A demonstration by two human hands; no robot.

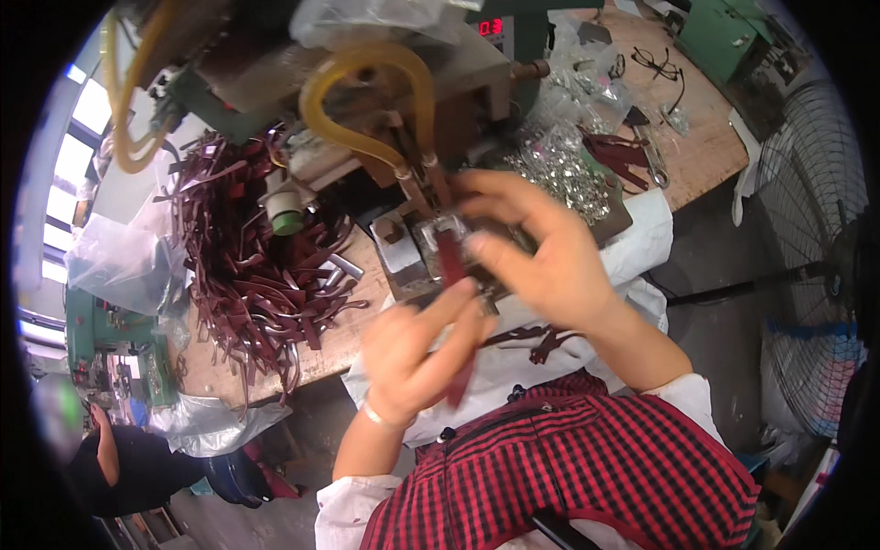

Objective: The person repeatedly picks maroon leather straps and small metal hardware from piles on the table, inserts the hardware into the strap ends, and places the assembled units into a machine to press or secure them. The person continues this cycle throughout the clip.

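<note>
The strap is dark red, flat and narrow, its upper end at the metal block. The left hand pinches it; the right hand's grip I cannot tell.

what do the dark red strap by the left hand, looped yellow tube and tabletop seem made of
Dark red strap: perhaps leather or imitation, flat and smooth-looking, though blurred. Looped yellow tube: likely rubber or soft plastic, translucent, smoothly curved. Tabletop: probably wood, pale brown, matte and stained.
</note>
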